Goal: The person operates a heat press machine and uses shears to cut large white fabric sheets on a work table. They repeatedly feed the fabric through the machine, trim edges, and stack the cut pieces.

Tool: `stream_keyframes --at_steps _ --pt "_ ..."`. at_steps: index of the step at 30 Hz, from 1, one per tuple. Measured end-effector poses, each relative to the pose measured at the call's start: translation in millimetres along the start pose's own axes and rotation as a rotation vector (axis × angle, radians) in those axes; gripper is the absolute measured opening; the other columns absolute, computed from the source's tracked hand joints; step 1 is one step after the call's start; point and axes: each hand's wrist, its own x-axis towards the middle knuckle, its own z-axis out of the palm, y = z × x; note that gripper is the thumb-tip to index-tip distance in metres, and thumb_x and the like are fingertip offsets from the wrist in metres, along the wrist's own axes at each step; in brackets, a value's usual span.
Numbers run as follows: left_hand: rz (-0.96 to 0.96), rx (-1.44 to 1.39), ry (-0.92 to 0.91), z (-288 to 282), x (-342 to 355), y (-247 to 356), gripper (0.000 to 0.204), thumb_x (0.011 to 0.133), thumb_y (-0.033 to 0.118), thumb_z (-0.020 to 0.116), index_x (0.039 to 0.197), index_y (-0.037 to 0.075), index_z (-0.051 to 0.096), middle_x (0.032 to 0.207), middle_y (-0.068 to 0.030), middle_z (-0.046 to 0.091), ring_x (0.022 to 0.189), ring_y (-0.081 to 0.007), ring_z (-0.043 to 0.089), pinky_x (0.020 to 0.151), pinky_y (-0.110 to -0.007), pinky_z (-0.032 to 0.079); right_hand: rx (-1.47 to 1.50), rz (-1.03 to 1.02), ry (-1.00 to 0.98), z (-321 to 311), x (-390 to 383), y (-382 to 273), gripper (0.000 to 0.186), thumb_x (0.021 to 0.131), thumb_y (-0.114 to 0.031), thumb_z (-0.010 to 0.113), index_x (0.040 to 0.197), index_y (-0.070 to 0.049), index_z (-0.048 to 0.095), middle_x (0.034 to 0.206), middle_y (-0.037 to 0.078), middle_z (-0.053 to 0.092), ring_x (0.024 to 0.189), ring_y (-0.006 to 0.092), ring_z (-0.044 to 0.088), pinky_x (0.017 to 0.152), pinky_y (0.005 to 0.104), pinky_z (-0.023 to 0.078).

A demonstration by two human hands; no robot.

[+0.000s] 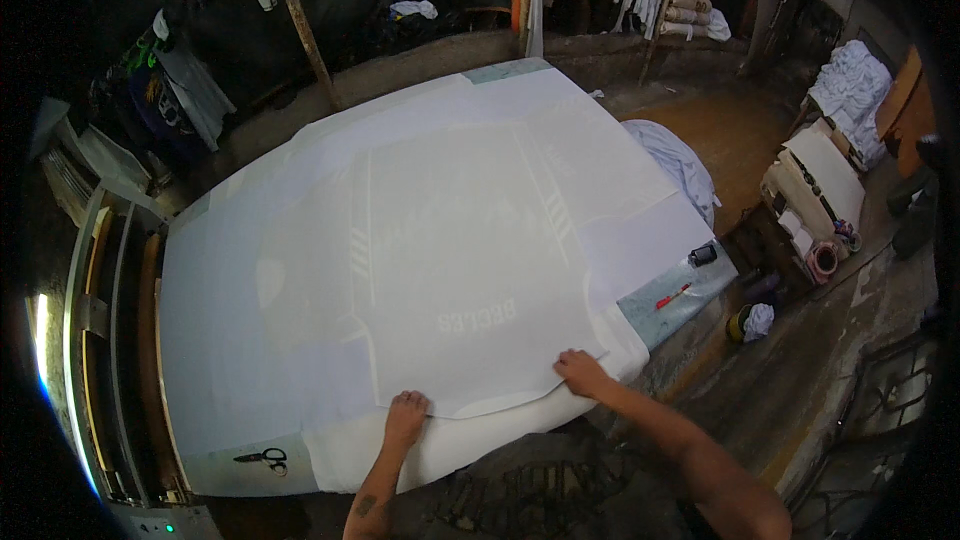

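Observation:
A large pale sheet [460, 240] with faint shirt-panel outlines, stripes and lettering lies flat across the table. At its near edge, my left hand [405, 418] has its fingers curled on the left part of the rim. My right hand [582, 375] pinches the same edge farther right. Beneath and around it are more white layers [240, 340], which hang over the table's near side [450, 445]. Whether they are paper or cloth, I cannot tell.
Black-handled scissors [265, 459] rest at the near left corner. A red marker [673, 297] and a small black object [703, 255] lie on the right corner. Along the left stands a roller machine [120, 340]. White cloth [675, 165] bunches past the far right edge; a bucket [745, 323] stands on the floor.

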Motion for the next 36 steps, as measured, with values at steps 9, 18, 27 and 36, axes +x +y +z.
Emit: stream_keyframes --at_steps 9,18,27,36 --pt "0.056 0.048 0.046 18 58 79 0.019 0.081 0.014 0.058 0.097 0.003 0.060 0.105 -0.0158 0.063 0.100 -0.0293 0.060 0.078 -0.042 0.050 -0.030 -0.084 0.044 28 42 -58 0.022 0.080 -0.009 0.057 0.102 -0.007 0.059 0.099 0.012 0.058 0.096 0.0299 0.057 0.076 0.0422 0.046" --pt "-0.191 0.171 0.026 -42 -8 -84 0.021 0.078 0.007 0.056 0.098 0.004 0.063 0.102 -0.0157 0.065 0.102 -0.0314 0.061 0.092 -0.045 0.043 -0.072 0.091 -0.166 3 2 -15 0.026 0.079 -0.005 0.061 0.104 -0.004 0.059 0.104 0.014 0.059 0.102 0.0340 0.057 0.083 0.0453 0.049" --pt "-1.039 -1.535 0.991 25 -55 -109 0.050 0.088 0.005 0.060 0.135 0.002 0.044 0.131 -0.0174 0.052 0.110 -0.0345 0.054 0.099 -0.041 0.041 1.068 0.173 -0.134 -10 216 -307 0.033 0.082 -0.026 0.064 0.093 0.005 0.064 0.073 0.011 0.062 0.064 0.0196 0.058 0.058 0.0360 0.048" --pt "-0.459 -2.446 1.304 30 -45 -12 0.053 0.098 0.043 0.043 0.136 0.006 0.047 0.137 -0.0096 0.051 0.119 -0.0321 0.053 0.101 -0.045 0.043 0.808 -0.561 -0.098 -57 275 -280 0.030 0.088 -0.017 0.060 0.111 0.000 0.059 0.111 0.019 0.062 0.103 0.0333 0.060 0.089 0.0413 0.048"
